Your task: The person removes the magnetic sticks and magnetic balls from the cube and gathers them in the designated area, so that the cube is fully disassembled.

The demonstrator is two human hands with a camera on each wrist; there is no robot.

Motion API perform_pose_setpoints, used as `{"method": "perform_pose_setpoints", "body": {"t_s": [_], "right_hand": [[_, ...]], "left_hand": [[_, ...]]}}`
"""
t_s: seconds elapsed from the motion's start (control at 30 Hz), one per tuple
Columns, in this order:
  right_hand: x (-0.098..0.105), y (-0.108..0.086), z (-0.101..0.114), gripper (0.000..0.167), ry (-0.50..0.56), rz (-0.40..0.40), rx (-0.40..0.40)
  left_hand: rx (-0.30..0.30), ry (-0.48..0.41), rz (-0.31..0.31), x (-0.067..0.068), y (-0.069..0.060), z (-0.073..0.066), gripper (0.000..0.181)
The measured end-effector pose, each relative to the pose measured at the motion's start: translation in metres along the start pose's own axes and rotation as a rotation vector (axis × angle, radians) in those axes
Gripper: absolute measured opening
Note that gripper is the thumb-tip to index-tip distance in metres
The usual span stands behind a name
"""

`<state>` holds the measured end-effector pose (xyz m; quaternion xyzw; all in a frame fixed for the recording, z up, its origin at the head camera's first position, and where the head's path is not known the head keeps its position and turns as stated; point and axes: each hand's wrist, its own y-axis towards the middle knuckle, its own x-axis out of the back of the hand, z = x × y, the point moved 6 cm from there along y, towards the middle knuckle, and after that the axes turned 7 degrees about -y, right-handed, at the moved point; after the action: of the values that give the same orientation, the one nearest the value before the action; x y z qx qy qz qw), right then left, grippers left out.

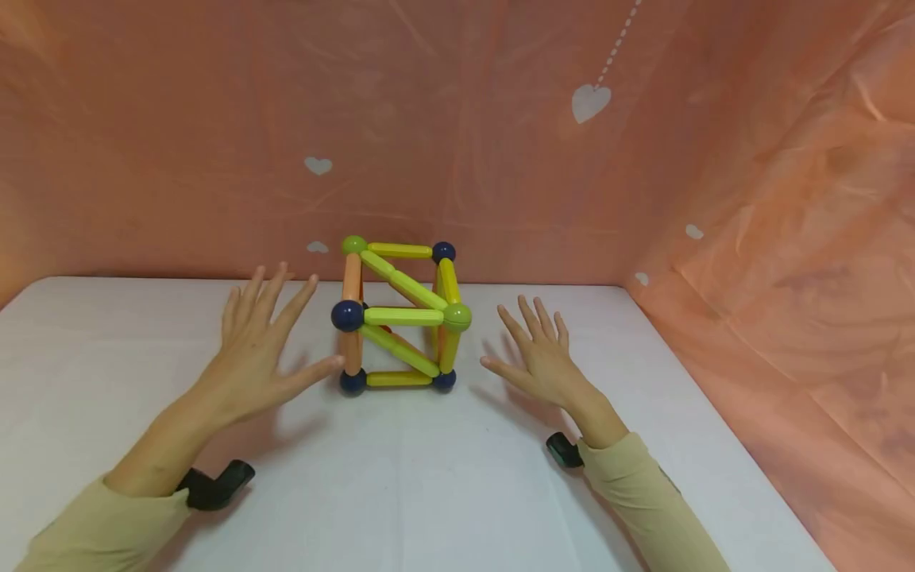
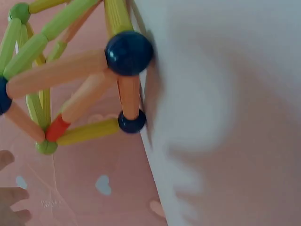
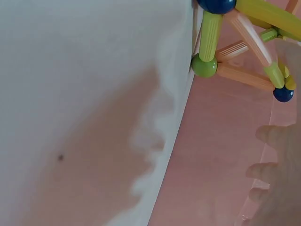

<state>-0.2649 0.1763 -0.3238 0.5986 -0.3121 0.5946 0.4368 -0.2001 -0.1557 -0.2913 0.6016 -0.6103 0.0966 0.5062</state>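
A cube-shaped frame of magnetic building rods and balls (image 1: 403, 317) stands on the white tabletop between my two hands. Its rods are yellow, lime green and orange, with navy and green balls at the corners. To its left is my left hand (image 1: 250, 349), fingers spread, holding nothing; its thumb tip is close to an orange rod (image 2: 59, 72), and I cannot tell whether they touch. My right hand (image 1: 550, 367), also spread and holding nothing, hovers apart from the frame on the right. A green ball (image 3: 204, 66) shows in the right wrist view, where fingers (image 3: 269, 136) appear at the edge.
The white table (image 1: 429, 492) extends around the frame. An orange-pink cloth (image 1: 457, 143) with white hearts hangs behind it and along the right side. Black wrist devices (image 1: 218, 485) protrude beside both sleeves. Hand shadows fall on the tabletop.
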Motion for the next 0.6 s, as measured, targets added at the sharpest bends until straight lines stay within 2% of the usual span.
{"method": "perform_pose_setpoints", "body": {"t_s": [0.17, 0.3, 0.4, 0.6], "right_hand": [[0.006, 0.003, 0.008, 0.074, 0.057, -0.070, 0.077], [0.011, 0.005, 0.016, 0.071, 0.151, -0.123, 0.129], [0.015, 0.006, 0.022, 0.069, 0.192, -0.166, 0.163], [0.022, 0.007, 0.027, 0.069, 0.251, -0.249, 0.214]], "left_hand": [[-0.169, -0.072, -0.129, 0.000, 0.010, -0.015, 0.086], [-0.266, -0.081, -0.186, -0.004, 0.015, -0.027, 0.084], [-0.296, -0.088, -0.203, -0.007, 0.019, -0.032, 0.082], [-0.304, -0.136, -0.183, -0.014, 0.028, -0.037, 0.068]]}}
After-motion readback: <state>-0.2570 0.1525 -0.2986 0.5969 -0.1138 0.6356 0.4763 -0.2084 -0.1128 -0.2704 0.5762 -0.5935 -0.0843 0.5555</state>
